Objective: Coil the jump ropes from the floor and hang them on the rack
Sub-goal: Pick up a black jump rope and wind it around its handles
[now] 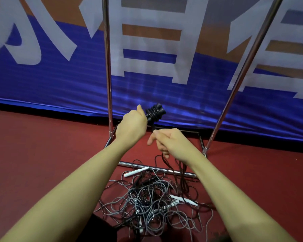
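Note:
My left hand grips a pair of black jump rope handles with black cord wound round them. My right hand pinches the black cord just below the handles, and the rest of that cord hangs down from my fist to the floor. A tangled pile of black and grey jump ropes with white handles lies on the red floor below my arms. The metal rack stands right behind my hands, its two uprights rising out of view.
The rack's base bars lie on the red floor around and under the rope pile. A blue and orange banner with large white characters covers the wall behind the rack.

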Available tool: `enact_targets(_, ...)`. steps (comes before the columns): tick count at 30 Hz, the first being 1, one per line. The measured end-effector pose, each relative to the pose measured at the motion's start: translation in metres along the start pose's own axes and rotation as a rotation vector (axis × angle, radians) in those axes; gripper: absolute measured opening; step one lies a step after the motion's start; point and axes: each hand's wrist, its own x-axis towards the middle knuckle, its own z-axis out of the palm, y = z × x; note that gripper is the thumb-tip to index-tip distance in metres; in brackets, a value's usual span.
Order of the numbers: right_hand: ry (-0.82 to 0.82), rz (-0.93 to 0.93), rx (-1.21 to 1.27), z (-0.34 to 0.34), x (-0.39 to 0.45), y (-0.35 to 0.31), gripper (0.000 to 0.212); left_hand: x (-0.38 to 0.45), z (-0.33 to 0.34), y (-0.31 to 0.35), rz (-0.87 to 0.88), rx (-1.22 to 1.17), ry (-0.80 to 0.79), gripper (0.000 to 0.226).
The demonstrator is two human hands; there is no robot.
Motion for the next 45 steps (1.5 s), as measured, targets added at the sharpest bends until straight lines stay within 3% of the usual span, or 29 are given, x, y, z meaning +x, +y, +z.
enact_targets(2, -0.030, -0.005, -0.064, -0.001, -0.002, -0.002, 0.027, 0.000, 0.001, -0.004, -0.027, 0.081, 0.013, 0.046)
enact_targets(8, -0.019, -0.052, -0.248, -0.004, -0.004, -0.005, 0.021, -0.002, 0.003, -0.021, 0.145, 0.452, -0.034, 0.042)
enact_targets(13, 0.175, -0.198, -0.394, -0.013, -0.001, -0.003, 0.015, 0.000, 0.003, -0.025, 0.323, 0.535, -0.160, 0.037)
enact_targets(19, 0.432, -0.290, -0.331, -0.021, 0.003, 0.002, 0.010, -0.009, -0.005, -0.016, 0.572, 0.621, -0.264, 0.026)
enact_targets(25, 0.431, -0.190, -0.105, -0.027, 0.004, 0.010, 0.015, -0.018, -0.014, -0.006, 0.661, 0.519, -0.273, 0.035)
enact_targets(29, 0.373, -0.200, -0.240, -0.030, 0.004, 0.015, 0.014, -0.020, -0.013, -0.006, 0.711, 0.512, -0.186, 0.026)
enact_targets(35, 0.199, -0.065, -0.206, -0.028, -0.001, 0.008, 0.022, -0.018, -0.008, -0.008, 0.671, 0.436, 0.004, 0.034)
enact_targets(40, 0.292, -0.123, -0.065, -0.021, -0.003, 0.000, 0.025, -0.008, -0.006, -0.016, 0.850, 0.276, 0.407, 0.041)
enact_targets(45, 0.368, -0.182, -0.021, -0.017, -0.001, 0.001, 0.026, 0.002, -0.008, -0.017, 0.737, 0.261, 0.554, 0.053)
